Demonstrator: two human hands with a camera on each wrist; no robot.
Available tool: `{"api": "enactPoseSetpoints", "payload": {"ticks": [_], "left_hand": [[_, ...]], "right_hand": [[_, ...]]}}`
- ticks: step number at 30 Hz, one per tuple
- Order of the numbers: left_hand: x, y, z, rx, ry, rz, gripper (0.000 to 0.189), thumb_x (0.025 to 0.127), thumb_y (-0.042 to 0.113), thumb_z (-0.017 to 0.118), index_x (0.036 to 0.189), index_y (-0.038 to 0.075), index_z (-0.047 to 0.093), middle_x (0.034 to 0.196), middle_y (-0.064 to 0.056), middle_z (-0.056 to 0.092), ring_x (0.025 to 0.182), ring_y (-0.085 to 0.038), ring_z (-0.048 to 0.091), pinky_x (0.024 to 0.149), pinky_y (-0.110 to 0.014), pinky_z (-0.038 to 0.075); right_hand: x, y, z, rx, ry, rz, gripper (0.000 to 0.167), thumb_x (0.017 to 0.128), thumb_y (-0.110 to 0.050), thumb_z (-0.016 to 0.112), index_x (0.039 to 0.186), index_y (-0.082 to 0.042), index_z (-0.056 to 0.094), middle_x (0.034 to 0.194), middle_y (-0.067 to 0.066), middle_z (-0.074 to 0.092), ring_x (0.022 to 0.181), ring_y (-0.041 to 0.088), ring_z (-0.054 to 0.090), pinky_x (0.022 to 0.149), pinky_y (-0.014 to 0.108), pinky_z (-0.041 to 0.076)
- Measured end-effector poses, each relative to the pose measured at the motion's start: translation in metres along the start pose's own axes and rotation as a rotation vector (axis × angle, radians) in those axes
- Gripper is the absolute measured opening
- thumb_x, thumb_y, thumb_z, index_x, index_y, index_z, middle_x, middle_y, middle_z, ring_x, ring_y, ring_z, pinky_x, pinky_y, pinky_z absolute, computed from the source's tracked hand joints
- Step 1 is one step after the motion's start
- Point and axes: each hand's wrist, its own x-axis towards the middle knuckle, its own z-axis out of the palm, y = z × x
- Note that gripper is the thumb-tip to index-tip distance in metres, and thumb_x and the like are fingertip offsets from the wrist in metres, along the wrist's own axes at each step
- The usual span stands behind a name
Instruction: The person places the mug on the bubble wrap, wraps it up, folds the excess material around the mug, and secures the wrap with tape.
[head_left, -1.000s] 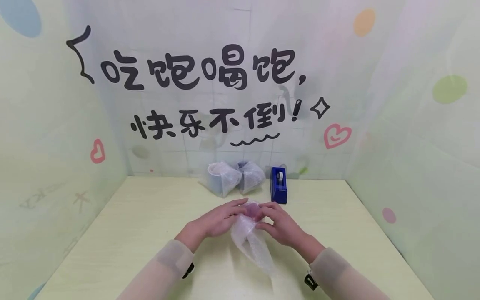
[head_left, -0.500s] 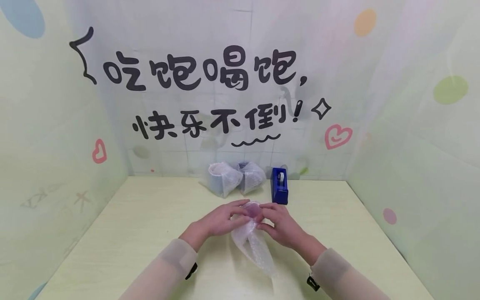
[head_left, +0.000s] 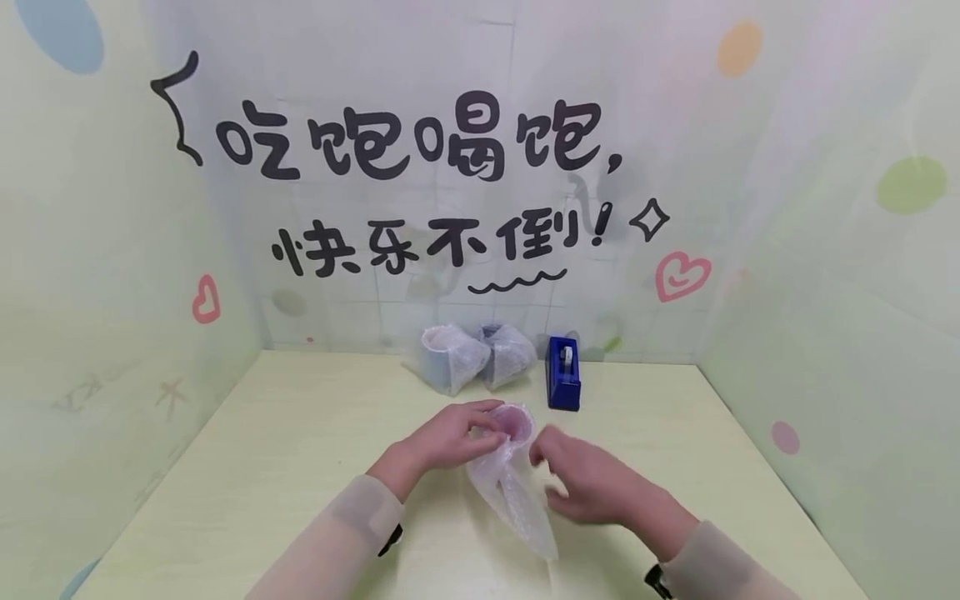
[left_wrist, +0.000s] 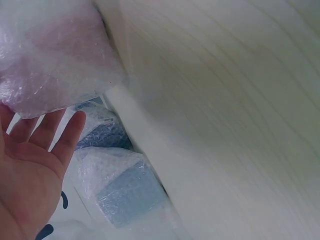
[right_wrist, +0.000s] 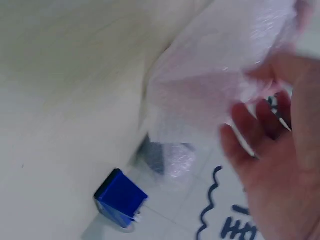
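Observation:
A pink cup (head_left: 521, 423) stands in the middle of the table with bubble wrap (head_left: 504, 479) around it. Its round mouth shows at the top, and a loose tail of the wrap trails toward the front. My left hand (head_left: 455, 435) holds the cup from the left, thumb and fingers at the rim and the wrap's upper edge. In the left wrist view, those fingers lie along the side of the wrapped cup (left_wrist: 65, 60). Just right of the cup, my right hand (head_left: 592, 479) hovers with loosely bent fingers and holds nothing; it is blurred in the right wrist view.
Behind the cup, two bubble-wrapped cups, one light blue (head_left: 452, 362) and one dark blue (head_left: 507, 357), lie side by side near the back wall. A blue tape dispenser (head_left: 564, 375) stands to their right. Printed cloth walls enclose the wooden table (head_left: 315, 433) on three sides.
My right hand has let go of the cup's rim and drawn back to the right and toward me. The left hand keeps its hold, and the view has shifted slightly.

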Motion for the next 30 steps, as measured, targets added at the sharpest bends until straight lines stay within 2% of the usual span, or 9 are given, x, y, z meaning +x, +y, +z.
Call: {"api": "enactPoseSetpoints", "payload": {"ticks": [3,5,7,12,16,19,24,27,30], "left_hand": [[0.001,0.0,-0.001,0.019,0.004,0.009,0.032,0.107,0.033,0.068,0.12,0.009,0.084,0.161,-0.016,0.06,0.151,-0.038,0.057,0.128,-0.055,0.044],[0.001,0.001,-0.001,0.024,0.007,0.008,0.032,0.107,0.033,0.067,0.119,0.01,0.084,0.161,-0.015,0.06,0.151,-0.037,0.057,0.128,-0.054,0.043],[0.001,0.001,-0.002,0.024,0.006,0.003,0.032,0.107,0.034,0.067,0.119,0.009,0.084,0.161,-0.015,0.06,0.151,-0.037,0.057,0.128,-0.054,0.044],[0.001,0.002,-0.001,0.017,-0.004,-0.015,0.033,0.107,0.035,0.067,0.119,0.009,0.084,0.162,-0.016,0.06,0.15,-0.038,0.057,0.127,-0.055,0.045],[0.002,0.004,0.001,0.026,-0.004,-0.032,0.033,0.106,0.034,0.068,0.119,0.008,0.084,0.161,-0.016,0.06,0.15,-0.038,0.058,0.126,-0.054,0.045],[0.002,0.005,0.001,0.04,0.0,-0.037,0.032,0.106,0.034,0.068,0.117,0.008,0.084,0.16,-0.017,0.061,0.149,-0.039,0.058,0.126,-0.054,0.046],[0.002,0.006,0.001,0.05,0.003,-0.049,0.033,0.106,0.034,0.069,0.117,0.007,0.084,0.159,-0.018,0.062,0.148,-0.04,0.059,0.125,-0.056,0.046],[0.002,0.004,0.002,0.055,0.006,-0.044,0.032,0.106,0.034,0.069,0.117,0.008,0.084,0.159,-0.018,0.062,0.148,-0.04,0.059,0.126,-0.055,0.046],[0.002,0.003,0.003,0.053,0.012,-0.032,0.031,0.105,0.033,0.07,0.118,0.008,0.084,0.159,-0.018,0.062,0.148,-0.04,0.059,0.126,-0.055,0.046]], "right_hand": [[-0.018,-0.015,-0.005,0.039,-0.159,-0.027,0.065,0.076,-0.04,0.095,0.118,-0.016,0.052,0.102,-0.009,0.05,0.079,0.002,0.046,0.071,0.017,0.046],[-0.025,-0.023,-0.001,0.002,-0.192,-0.04,0.069,0.076,-0.052,0.096,0.117,-0.018,0.052,0.103,-0.012,0.048,0.08,0.0,0.042,0.072,0.015,0.044],[-0.029,-0.029,0.005,-0.058,-0.154,-0.086,0.061,0.079,-0.049,0.096,0.115,-0.021,0.056,0.103,-0.013,0.051,0.082,0.001,0.046,0.075,0.016,0.046],[-0.025,-0.032,0.016,-0.181,0.03,-0.313,0.026,0.088,-0.017,0.089,0.103,-0.024,0.068,0.099,-0.014,0.065,0.085,0.005,0.058,0.078,0.018,0.05],[-0.018,-0.032,0.019,-0.203,0.064,-0.422,0.012,0.1,-0.014,0.074,0.1,-0.026,0.071,0.103,-0.015,0.068,0.09,0.006,0.059,0.079,0.017,0.048],[-0.012,-0.033,0.024,-0.253,0.109,-0.461,0.014,0.104,-0.017,0.066,0.098,-0.028,0.072,0.119,-0.011,0.07,0.102,0.01,0.062,0.087,0.021,0.053],[-0.006,-0.033,0.03,-0.316,0.16,-0.491,0.011,0.097,-0.019,0.071,0.098,-0.03,0.072,0.141,-0.005,0.073,0.127,0.016,0.068,0.104,0.031,0.056],[-0.002,-0.03,0.03,-0.285,0.153,-0.481,0.013,0.105,-0.015,0.064,0.105,-0.025,0.072,0.127,-0.01,0.079,0.123,0.01,0.072,0.109,0.031,0.056],[0.002,-0.025,0.03,-0.186,0.211,-0.41,0.023,0.116,-0.018,0.049,0.108,-0.019,0.071,0.111,-0.01,0.079,0.106,0.009,0.075,0.102,0.029,0.059]]}}
